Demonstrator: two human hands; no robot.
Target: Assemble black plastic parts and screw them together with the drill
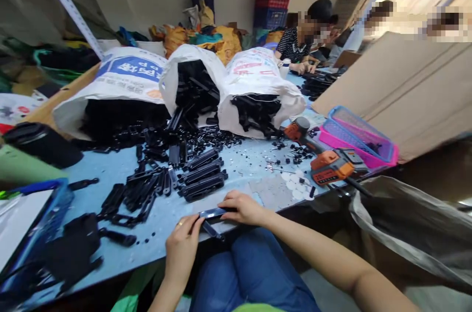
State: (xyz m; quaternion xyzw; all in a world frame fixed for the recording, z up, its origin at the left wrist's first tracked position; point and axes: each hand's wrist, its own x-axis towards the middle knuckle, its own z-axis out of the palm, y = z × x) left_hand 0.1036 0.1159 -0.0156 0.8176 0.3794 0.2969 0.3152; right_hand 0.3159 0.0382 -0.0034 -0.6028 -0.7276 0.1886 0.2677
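Observation:
My left hand and my right hand grip opposite ends of a flat black plastic bar over the table's front edge. The fingers of both hands are closed on it. A second black piece slants down from the left end of the bar; whether the two are joined I cannot tell. Just beyond my hands lie several long black plastic parts side by side. Left of them is a loose pile of similar black parts.
White sacks spill black parts across the blue tabletop. An orange cordless drill lies at the right beside a pink basket. A blue tray stands at left. A co-worker sits across the table.

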